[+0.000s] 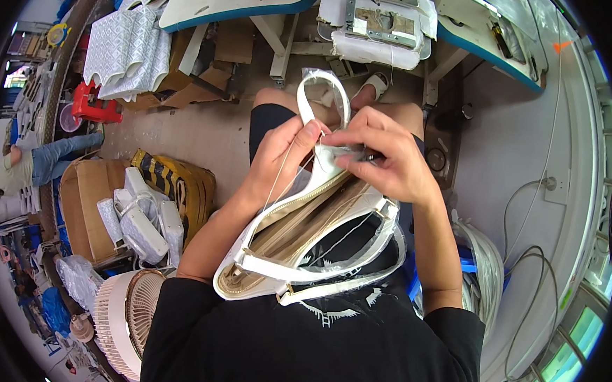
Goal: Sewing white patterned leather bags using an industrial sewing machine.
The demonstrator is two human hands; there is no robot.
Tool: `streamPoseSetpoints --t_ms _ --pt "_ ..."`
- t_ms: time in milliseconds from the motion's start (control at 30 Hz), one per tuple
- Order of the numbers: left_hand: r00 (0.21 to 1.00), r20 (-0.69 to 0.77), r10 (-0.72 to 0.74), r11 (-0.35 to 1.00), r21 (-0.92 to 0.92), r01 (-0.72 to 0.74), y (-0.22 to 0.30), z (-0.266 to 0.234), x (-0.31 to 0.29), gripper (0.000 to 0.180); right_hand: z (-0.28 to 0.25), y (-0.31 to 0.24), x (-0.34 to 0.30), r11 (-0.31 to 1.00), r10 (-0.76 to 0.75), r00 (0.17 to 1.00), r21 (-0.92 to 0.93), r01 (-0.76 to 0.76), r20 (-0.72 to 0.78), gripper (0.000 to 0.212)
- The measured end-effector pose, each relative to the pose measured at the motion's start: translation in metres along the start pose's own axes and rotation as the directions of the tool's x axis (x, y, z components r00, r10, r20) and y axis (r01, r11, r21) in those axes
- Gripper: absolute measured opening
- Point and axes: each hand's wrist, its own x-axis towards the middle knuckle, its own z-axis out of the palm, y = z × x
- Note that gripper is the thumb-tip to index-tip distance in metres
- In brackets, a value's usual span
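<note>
A white handbag (326,166) rests on my lap and against my black shirt, its brass zipper undone and the beige lining showing. Clear plastic film wraps its carrying straps (315,267). One looped handle (304,101) stands up at the far end, just beyond my fingers. My left hand (274,160) is closed in a pinch on the bag's far end, by the base of that handle. Loose pale thread (279,177) hangs from there. My right hand (395,158) is closed round a small dark metal tool (368,155), mostly hidden by the fingers, close to the same spot.
Ahead stands a sewing machine bed (382,29) between blue-edged tables. Patterned panels (129,54) are piled at far left, above a red stool (95,102). Left of me are white bags (142,230), a cardboard box (84,202) and a fan (112,316). White strips (482,272) hang at right.
</note>
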Motion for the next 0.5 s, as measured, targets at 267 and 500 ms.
streamPoseSetpoints --t_ms 267,500 --pt "1.000 0.016 0.024 0.996 0.089 -0.025 -0.001 -0.002 0.000 0.039 0.003 0.005 -0.011 0.971 -0.158 0.987 -0.181 0.155 -0.002 0.031" --pt "0.996 0.089 0.022 0.997 0.070 -0.028 0.010 -0.002 -0.001 0.043 0.000 -0.009 -0.014 0.967 -0.148 0.987 -0.199 0.157 0.056 0.039"
